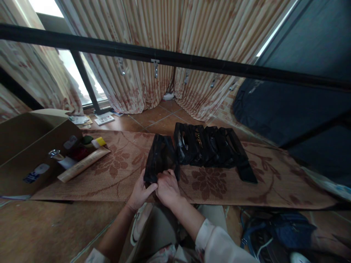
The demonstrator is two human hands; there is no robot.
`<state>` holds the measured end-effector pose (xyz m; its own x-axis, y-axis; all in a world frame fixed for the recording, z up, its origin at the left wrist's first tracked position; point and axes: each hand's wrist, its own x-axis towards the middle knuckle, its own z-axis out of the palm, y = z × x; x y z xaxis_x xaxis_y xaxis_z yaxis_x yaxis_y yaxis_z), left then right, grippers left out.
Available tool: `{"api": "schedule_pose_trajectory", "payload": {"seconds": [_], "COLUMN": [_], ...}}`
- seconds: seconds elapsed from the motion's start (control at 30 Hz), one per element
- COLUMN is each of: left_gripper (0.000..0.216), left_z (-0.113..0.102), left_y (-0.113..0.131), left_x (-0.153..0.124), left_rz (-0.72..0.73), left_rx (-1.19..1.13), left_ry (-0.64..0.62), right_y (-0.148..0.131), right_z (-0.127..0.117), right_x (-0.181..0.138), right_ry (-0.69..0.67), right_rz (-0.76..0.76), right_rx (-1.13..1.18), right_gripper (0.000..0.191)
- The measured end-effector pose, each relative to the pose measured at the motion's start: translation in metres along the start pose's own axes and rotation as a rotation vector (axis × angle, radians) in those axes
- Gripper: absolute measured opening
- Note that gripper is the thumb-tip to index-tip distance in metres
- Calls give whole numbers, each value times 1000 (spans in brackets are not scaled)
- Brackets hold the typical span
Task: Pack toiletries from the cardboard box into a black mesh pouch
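A black mesh pouch [162, 155] lies on the brown floral cloth in front of me. My left hand [140, 193] grips its near left corner, thumb on top and fingers along the side. At the pouch's near edge, my right hand [168, 185] is closed with curled fingers; its fingertips are partly hidden by the black fabric. Close on the right stands a row of several black mesh compartments [210, 146], with metallic and dark items showing inside some of them. A flat black flap [246, 173] sticks out from the row's right end.
An open cardboard box [38, 157] with bottles and a long tan carton [83, 164] is at the left. A black metal bar [175, 58] with hooks crosses ahead of the curtains [153, 25]. The floral cloth [208, 182] covers the low surface; a dark bag [285, 230] lies lower right.
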<state>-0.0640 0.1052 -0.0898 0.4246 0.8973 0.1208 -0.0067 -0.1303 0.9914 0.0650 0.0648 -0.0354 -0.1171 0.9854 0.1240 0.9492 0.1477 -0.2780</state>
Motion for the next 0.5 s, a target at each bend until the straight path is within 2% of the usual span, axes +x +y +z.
{"api": "schedule_pose_trajectory", "payload": {"seconds": [0.1,0.23,0.4,0.5], "left_gripper": [46,47,38,39], "left_z": [0,3,8,10], "left_y": [-2,-2,0,2], "left_x": [-2,-5,-4,-3], "left_rz": [21,60,48,65], "left_rx": [149,265,310,290], "left_ry": [24,133,226,239], "right_y": [0,-2,-5,-5], "right_z": [-1,-1,1,1], "right_x": [2,4,3,1], "right_ry": [-25,-41,-34,-48], "right_rz": [-8,-16,-33,-56], "right_rx": [-7,-17,-40,-38], "right_gripper": [16,17,20,17]}}
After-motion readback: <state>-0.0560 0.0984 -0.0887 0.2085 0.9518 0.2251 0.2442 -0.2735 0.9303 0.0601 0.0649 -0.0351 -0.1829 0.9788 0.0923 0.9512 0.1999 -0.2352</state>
